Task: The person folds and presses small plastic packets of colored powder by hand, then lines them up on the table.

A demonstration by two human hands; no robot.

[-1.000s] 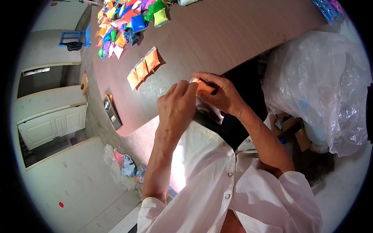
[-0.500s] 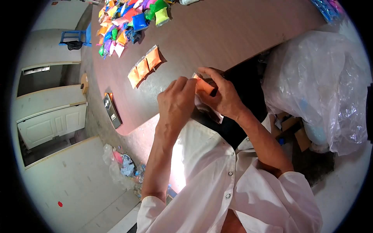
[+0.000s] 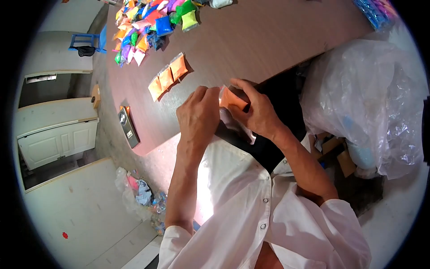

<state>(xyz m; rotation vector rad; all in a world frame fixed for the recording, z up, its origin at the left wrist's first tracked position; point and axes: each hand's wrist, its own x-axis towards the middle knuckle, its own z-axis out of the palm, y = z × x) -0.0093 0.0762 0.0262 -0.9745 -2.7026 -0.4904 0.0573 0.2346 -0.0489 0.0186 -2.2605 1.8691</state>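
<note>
An orange packet (image 3: 233, 99) with a clear plastic edge is in my right hand (image 3: 260, 114), gripped between thumb and fingers over the table's near edge. Close beside its clear edge, my left hand (image 3: 199, 112) is closed with the fingers curled; whatever its fingertips pinch is hidden. A strip of clear plastic (image 3: 242, 127) hangs below the packet between my hands. Farther up the table lies a joined row of orange packets (image 3: 166, 78), side by side in clear film.
A heap of colourful packets (image 3: 143, 27) covers the table's far left part. A dark phone-like object (image 3: 128, 127) lies by the left edge. To the right stands a big clear plastic bag (image 3: 354, 107). Crumpled plastic (image 3: 139, 193) is on the floor at left.
My left hand has moved slightly left, away from the orange packet, and more of the packet's clear edge shows. My right hand still holds the packet in nearly the same place.
</note>
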